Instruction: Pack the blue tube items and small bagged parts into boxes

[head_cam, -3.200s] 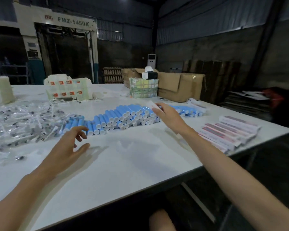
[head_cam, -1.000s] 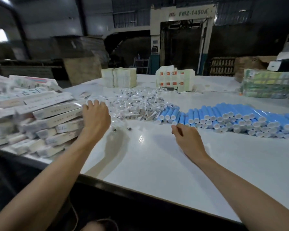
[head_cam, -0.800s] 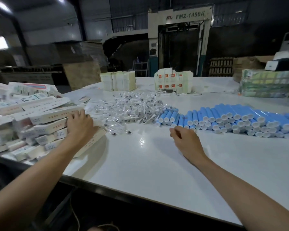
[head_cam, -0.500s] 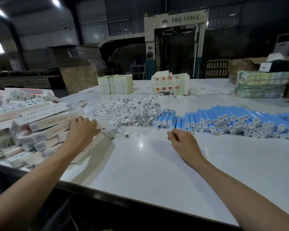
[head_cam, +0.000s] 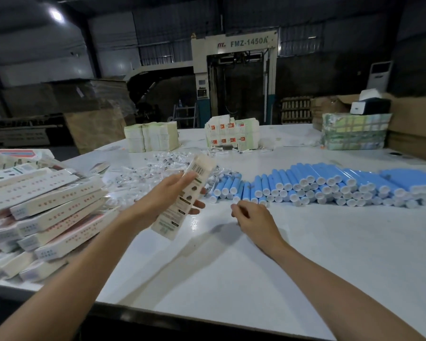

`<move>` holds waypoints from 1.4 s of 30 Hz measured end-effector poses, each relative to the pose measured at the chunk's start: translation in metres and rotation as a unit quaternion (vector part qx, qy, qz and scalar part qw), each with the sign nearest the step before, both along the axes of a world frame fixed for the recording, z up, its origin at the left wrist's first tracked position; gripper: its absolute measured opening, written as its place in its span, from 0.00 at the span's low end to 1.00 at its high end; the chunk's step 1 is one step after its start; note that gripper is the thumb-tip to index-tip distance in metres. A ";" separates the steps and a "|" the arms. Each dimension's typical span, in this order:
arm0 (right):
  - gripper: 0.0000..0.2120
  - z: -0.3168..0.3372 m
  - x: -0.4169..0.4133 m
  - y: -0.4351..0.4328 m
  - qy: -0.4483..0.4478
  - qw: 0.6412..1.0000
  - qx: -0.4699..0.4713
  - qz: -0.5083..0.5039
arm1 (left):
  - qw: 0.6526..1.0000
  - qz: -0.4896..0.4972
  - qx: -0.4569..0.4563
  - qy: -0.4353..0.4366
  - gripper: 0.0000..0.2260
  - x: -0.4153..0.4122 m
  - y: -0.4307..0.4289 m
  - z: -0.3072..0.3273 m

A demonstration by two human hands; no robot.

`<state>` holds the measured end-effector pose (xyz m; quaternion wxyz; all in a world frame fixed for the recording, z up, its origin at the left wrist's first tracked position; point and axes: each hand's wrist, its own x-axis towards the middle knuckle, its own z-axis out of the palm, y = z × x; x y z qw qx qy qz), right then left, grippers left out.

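Note:
My left hand [head_cam: 166,196] holds a long flat white box [head_cam: 182,200] tilted up above the white table [head_cam: 231,267], fingers wrapped round its middle. My right hand [head_cam: 252,216] rests on the table with fingers loosely curled, just in front of the near ends of the blue tubes [head_cam: 305,187], which lie stacked in rows with white caps facing me. A heap of small clear bagged parts [head_cam: 158,166] lies behind the held box. A pile of flat boxes [head_cam: 40,203] sits at the left.
At the back stand stacks of folded cartons [head_cam: 151,136], cartons with orange marks [head_cam: 231,131], a wrapped bundle [head_cam: 354,131] and brown cardboard boxes [head_cam: 416,126]. The table's near edge [head_cam: 207,313] runs below my forearms.
My left hand has lifted one flat box off the pile at the left and brought it toward the middle. My right hand stays put by the tubes.

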<state>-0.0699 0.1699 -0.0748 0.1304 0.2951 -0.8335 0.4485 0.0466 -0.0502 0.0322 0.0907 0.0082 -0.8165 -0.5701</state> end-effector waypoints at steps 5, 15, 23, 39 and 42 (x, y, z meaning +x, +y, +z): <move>0.16 0.000 -0.001 0.000 -0.023 1.000 -0.016 0.002 | 0.979 0.009 0.200 -0.027 0.24 -0.037 0.024 -0.035; 0.15 0.022 -0.032 0.018 0.027 0.986 -0.031 -0.160 | 0.887 -0.021 0.458 -0.052 0.27 -0.059 0.050 -0.083; 0.13 0.070 -0.123 0.061 0.121 0.877 0.296 -0.358 | 0.853 -0.063 0.516 -0.051 0.23 -0.056 0.052 -0.081; 0.13 0.074 -0.119 0.054 0.148 0.729 0.559 -0.366 | 0.922 -0.096 0.374 0.027 0.25 -0.058 0.052 -0.082; 0.26 0.071 -0.122 0.052 0.180 0.744 0.519 -0.380 | 0.925 -0.101 0.365 0.035 0.23 -0.056 0.048 -0.082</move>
